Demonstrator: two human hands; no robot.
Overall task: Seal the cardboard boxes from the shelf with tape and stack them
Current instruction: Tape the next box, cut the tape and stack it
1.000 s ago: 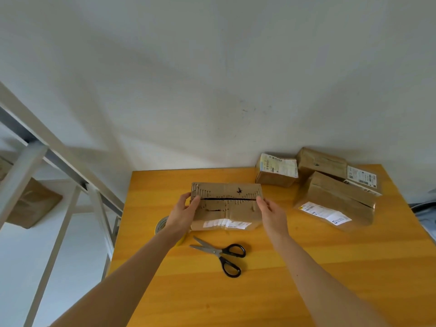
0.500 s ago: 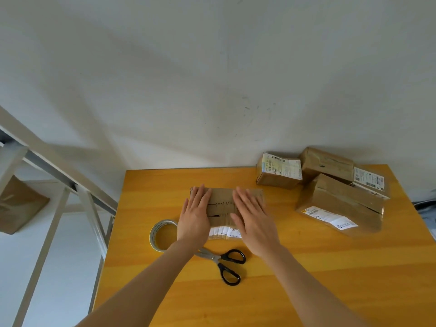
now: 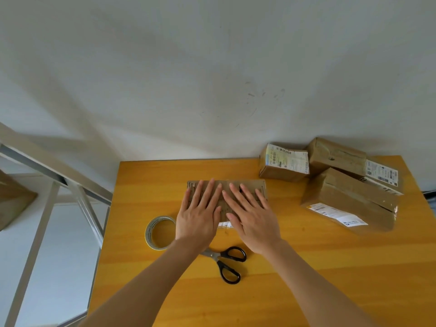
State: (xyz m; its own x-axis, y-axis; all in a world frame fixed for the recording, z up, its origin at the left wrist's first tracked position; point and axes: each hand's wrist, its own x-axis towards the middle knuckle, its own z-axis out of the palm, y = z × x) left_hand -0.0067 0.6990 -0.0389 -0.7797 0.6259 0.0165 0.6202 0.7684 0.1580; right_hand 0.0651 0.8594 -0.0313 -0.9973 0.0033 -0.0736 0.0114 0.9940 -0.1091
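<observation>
Pressing down on cardboard box (image 3: 226, 188), mid-table.
Covering its top with left hand (image 3: 198, 220) and right hand (image 3: 253, 223) side by side, fingers straight, spread, gripping nothing. Sits on yellow table (image 3: 330, 267), tape roll (image 3: 148, 232) just left, scissors (image 3: 226, 260) in front, three other boxes (image 3: 283, 166) back right.

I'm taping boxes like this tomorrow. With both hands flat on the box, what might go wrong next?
The left hand and right hand lie flat on the cardboard box; lifting one for the tape roll may let its top spring open. The scissors lie near the wrists, blades under the left forearm; a hand drawn back might catch them.
</observation>
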